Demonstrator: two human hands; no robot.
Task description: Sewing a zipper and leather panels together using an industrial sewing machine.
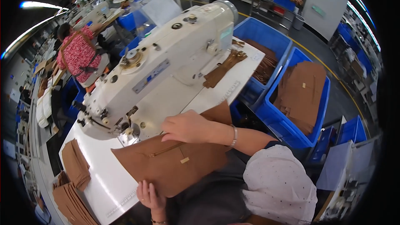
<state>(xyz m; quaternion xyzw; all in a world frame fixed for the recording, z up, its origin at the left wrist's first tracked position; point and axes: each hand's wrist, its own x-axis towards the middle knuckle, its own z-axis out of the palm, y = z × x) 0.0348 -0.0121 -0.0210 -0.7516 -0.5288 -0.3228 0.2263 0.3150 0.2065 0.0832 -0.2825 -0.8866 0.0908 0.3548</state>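
A brown fabric panel (156, 171) with a short zipper (166, 150) and a small tan label (184, 160) lies across the near edge of the white sewing table. My right hand (187, 127), a bracelet at its wrist, is closed with thumb and fingers pinched at the panel's far edge, just right of the needle area. At the near left corner my left hand (151, 196) grips the panel's edge, its thumb mostly hidden. The white sewing machine (162, 54) stands over the table, its presser foot area (128, 132) close beyond the panel.
Stacks of brown pieces (76, 164) lie on the table's left. Zippers (225, 68) rest behind the machine arm. At right stand blue bins (327, 100) holding brown panels (302, 91). A person in a red patterned top (81, 54) sits at far left.
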